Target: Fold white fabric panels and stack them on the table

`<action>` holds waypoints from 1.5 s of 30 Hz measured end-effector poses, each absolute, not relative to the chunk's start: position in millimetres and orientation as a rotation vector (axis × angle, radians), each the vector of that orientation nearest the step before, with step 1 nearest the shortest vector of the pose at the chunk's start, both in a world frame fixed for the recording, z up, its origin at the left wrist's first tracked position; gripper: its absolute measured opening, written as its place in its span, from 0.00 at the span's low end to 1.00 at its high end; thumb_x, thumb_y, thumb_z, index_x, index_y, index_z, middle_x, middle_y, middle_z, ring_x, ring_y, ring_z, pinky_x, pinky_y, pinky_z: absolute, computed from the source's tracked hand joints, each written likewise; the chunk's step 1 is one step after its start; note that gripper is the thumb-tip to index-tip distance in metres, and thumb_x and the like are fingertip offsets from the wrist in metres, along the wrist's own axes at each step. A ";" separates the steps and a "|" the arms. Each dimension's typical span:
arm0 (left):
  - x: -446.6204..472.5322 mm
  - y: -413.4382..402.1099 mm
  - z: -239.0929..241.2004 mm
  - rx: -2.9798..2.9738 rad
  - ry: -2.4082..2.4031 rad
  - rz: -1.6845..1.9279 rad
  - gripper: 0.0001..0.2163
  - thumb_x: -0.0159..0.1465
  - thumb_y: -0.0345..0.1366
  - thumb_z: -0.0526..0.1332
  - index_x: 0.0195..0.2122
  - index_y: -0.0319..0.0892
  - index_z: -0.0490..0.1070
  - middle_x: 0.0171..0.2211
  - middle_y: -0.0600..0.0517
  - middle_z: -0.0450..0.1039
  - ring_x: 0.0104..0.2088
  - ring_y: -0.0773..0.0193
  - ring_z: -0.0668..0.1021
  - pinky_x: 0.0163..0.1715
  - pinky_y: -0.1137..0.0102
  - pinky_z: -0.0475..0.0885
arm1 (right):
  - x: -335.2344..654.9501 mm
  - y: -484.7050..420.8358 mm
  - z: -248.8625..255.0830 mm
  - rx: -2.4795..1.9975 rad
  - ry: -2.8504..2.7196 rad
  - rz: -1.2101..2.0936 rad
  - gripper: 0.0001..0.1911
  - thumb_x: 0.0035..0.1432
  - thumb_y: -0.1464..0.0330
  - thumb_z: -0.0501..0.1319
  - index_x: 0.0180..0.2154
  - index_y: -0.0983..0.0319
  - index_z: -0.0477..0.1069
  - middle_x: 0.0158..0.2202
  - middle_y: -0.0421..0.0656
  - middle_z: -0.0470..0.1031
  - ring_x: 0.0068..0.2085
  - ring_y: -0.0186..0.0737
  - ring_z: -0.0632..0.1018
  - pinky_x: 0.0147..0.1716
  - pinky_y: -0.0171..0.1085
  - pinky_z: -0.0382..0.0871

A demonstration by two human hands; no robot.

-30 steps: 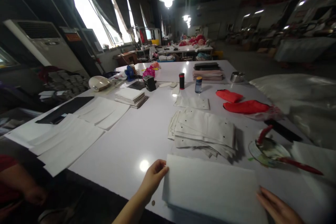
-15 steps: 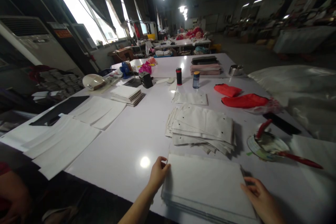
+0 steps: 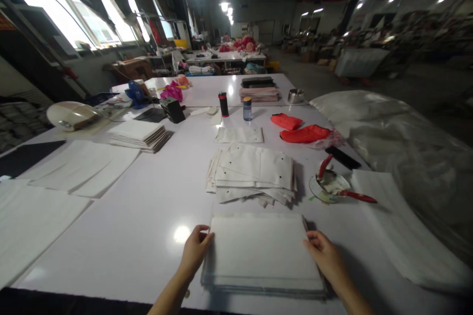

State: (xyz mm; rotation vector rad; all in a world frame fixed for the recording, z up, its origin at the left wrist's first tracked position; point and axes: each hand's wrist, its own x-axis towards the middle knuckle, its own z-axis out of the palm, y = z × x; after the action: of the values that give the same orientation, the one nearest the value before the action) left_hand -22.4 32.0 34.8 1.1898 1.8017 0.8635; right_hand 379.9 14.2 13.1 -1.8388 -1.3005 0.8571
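A stack of white rectangular sheets (image 3: 258, 251), fabric or paper, lies squared on the table in front of me. My left hand (image 3: 197, 247) pinches its upper left edge between thumb and fingers. At the right edge my right hand (image 3: 325, 255) grips in the same way, fingertips on the side of the top sheet. How many layers each hand grips is hidden. Just beyond lies a looser pile of white pieces (image 3: 254, 170) with small dark holes or studs. A single similar piece (image 3: 238, 135) rests behind that pile.
To the right are a bowl of white paste (image 3: 330, 188) with red-handled tools, a black phone-like slab (image 3: 343, 157), red pouches (image 3: 305, 134) and a large plastic bag (image 3: 399, 147). White sheets (image 3: 84, 167) spread at left. A bottle (image 3: 247, 109) and black-red flask (image 3: 223, 105) stand farther back.
My view has swung to the right, so the scene sits farther left. Both hands stay at the stack's two side edges.
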 end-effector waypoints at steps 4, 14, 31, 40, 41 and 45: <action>-21.8 32.1 34.0 1.225 1.814 0.857 0.17 0.54 0.49 0.58 0.39 0.42 0.66 0.24 0.55 0.72 0.24 0.63 0.73 0.24 0.70 0.67 | 379.4 13.8 12.0 -1.851 -1.314 0.856 0.23 0.46 0.49 0.55 0.37 0.60 0.66 0.25 0.39 0.72 0.26 0.43 0.73 0.27 0.38 0.64; -18.8 28.1 45.0 1.487 1.913 0.874 0.15 0.57 0.43 0.58 0.43 0.42 0.67 0.32 0.51 0.72 0.29 0.61 0.75 0.31 0.65 0.70 | 378.4 14.3 11.6 -1.959 -1.386 0.761 0.23 0.46 0.49 0.55 0.37 0.59 0.68 0.27 0.41 0.73 0.28 0.44 0.74 0.27 0.39 0.63; 45.7 23.2 26.3 2.571 1.479 0.355 0.30 0.65 0.52 0.49 0.66 0.49 0.46 0.67 0.46 0.47 0.66 0.49 0.51 0.63 0.52 0.50 | 363.9 14.1 30.7 -2.025 -1.693 0.325 0.20 0.51 0.56 0.51 0.39 0.63 0.70 0.36 0.52 0.71 0.38 0.54 0.73 0.39 0.49 0.66; 44.5 23.4 23.4 2.583 1.457 0.387 0.30 0.65 0.51 0.49 0.66 0.52 0.43 0.68 0.49 0.42 0.66 0.50 0.50 0.63 0.53 0.50 | 259.0 20.0 21.9 -1.524 -2.433 -0.098 0.29 0.63 0.57 0.51 0.62 0.59 0.56 0.65 0.47 0.48 0.64 0.51 0.49 0.59 0.52 0.53; 43.4 23.7 23.0 2.575 1.458 0.391 0.30 0.65 0.52 0.50 0.66 0.53 0.43 0.68 0.49 0.42 0.66 0.49 0.50 0.63 0.53 0.50 | 262.1 21.1 17.5 -1.528 -2.456 -0.084 0.30 0.63 0.55 0.52 0.63 0.60 0.55 0.66 0.48 0.46 0.65 0.51 0.49 0.59 0.52 0.53; 38.0 25.8 20.5 2.429 1.659 0.448 0.36 0.58 0.58 0.55 0.65 0.53 0.47 0.68 0.46 0.35 0.66 0.40 0.47 0.61 0.45 0.47 | 304.2 22.5 3.4 -1.676 -2.361 -0.107 0.34 0.63 0.51 0.50 0.63 0.62 0.54 0.67 0.51 0.40 0.65 0.53 0.46 0.59 0.54 0.53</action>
State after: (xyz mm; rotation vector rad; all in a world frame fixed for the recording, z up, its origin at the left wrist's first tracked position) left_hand 38.0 25.8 20.5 2.4294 1.6592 0.4484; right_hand 304.2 22.5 3.4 -1.6764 -2.3611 -0.1068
